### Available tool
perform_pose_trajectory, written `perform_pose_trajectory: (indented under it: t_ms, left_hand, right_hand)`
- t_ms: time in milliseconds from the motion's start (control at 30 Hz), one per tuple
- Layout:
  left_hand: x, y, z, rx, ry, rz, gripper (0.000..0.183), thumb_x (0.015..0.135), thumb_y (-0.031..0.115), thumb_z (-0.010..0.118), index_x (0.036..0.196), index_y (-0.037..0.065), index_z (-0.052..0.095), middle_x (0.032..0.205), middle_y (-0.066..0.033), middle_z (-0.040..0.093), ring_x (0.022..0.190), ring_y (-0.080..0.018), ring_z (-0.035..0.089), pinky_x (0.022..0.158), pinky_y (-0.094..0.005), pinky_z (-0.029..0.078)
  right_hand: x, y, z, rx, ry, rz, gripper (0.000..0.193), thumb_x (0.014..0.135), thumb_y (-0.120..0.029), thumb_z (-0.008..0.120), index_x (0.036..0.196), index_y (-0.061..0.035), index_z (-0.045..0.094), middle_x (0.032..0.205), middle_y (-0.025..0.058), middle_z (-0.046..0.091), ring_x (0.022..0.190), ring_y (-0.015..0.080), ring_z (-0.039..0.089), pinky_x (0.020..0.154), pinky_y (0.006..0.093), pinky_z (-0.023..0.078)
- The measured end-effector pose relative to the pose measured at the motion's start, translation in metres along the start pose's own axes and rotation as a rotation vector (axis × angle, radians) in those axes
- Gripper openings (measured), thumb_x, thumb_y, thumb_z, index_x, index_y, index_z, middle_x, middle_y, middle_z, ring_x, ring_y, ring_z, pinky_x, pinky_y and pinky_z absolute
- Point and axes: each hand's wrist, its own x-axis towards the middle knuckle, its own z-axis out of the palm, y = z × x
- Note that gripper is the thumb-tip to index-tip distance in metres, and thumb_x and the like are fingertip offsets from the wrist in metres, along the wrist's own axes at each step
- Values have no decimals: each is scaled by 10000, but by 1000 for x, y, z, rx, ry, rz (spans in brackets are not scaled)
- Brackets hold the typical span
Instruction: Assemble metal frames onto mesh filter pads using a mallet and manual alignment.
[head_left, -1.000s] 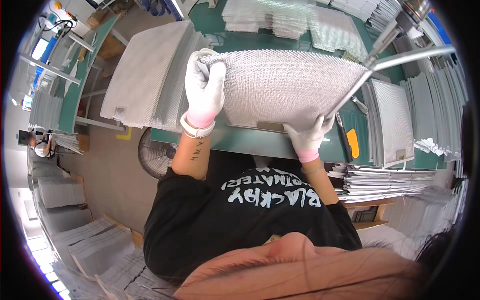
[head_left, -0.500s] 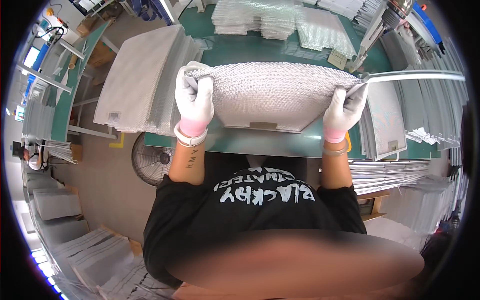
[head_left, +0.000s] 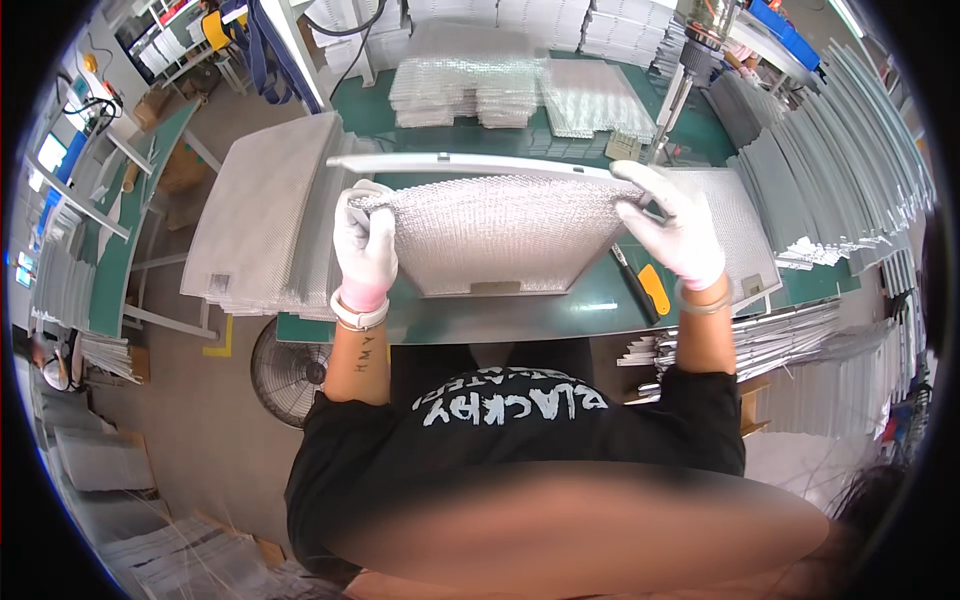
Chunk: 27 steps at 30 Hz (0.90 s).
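- Holding a silvery mesh panel (head_left: 500, 235) tilted upright before the body, over the front of the green table (head_left: 430, 325) (cannot tell whether touching along the lower edge).
- Pinching its upper left corner in the gloved left hand (head_left: 365, 245), with thumb toward the near face.
- Spreading thumb and fingers of the gloved right hand (head_left: 675, 220) at the upper right corner, beside the end of a pale metal strip (head_left: 480, 163); cannot tell how firmly clasped, or on which.
- Looks light and springy, likely to bow or dent when squeezed hard, probably not slippery given the rough weave. Best taken by opposite corners or side edges, without pressing mid-face.
- Counted: one panel in hand, one strip, one black-handled tool (head_left: 637, 289), one yellow piece (head_left: 655, 292), one fan (head_left: 285, 375), one big mesh stack (head_left: 265, 205) at left, at least two mesh piles (head_left: 600, 95) behind. Too tightly layered for counting sheets.
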Motion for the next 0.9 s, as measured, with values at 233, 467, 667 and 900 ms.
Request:
perform_pose_trajectory:
  t_ms: [233,467,667,900]
  left_hand:
    - [-4,9,-3,-1,-24,-85,196,915,59,572,1098,19,519,910,8,532,772,-37,447,704,-193,375]
    - [-9,4,-15,60,-65,-113,240,924,89,594,1131,3,509,884,14,530,731,-42,453,666,-191,378]
    - [11,21,-23,114,-381,-18,176,911,96,605,1054,20,536,895,-15,529,750,-65,471,649,-214,388]
    - [5,17,9,-95,89,215,627,778,-33,741,1289,44,385,1131,-105,538,902,-113,552,771,-231,486]
  right_hand:
    - [51,-20,-33,-8,-390,-369,496,735,69,635,1218,-33,582,819,150,600,688,319,595,618,382,473]
    - [80,-38,-2,114,-527,-338,337,734,1,648,1069,-22,616,785,133,594,698,308,598,650,379,495]
    - [95,-44,14,176,-537,-497,468,759,-54,625,1223,-76,571,894,144,641,806,343,630,740,403,522]
    - [95,-54,34,202,-456,-436,520,761,-30,622,1274,-78,552,891,149,604,812,333,620,719,401,517]
